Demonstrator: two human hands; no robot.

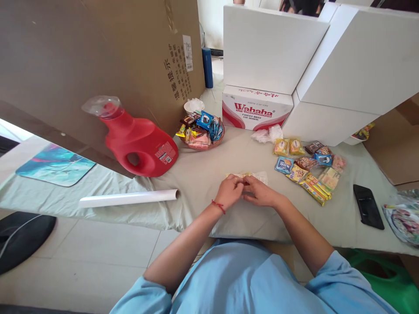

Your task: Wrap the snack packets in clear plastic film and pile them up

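My left hand (230, 190), with a red string bracelet on its wrist, meets my right hand (259, 192) over the middle of the cloth. Both are closed, fingertips pinched together at a clear plastic bag (262, 177) with something yellow (244, 175) in or under it. My fingers cover most of this bag, so its contents cannot be made out. To the right of my hands lie several small snack packs, among them a blue biscuit pack (284, 165), yellow long packs (316, 189) and a yellow round-cake pack (296, 146).
A basket (209, 147) of wrapped snacks stands behind, next to a white bowl (194, 106). A red jug (144, 144) and a white paper roll (129, 198) are at left. Crumpled plastic (268, 134) lies before a Wahaha box (257, 109). A black phone (368, 206) lies right.
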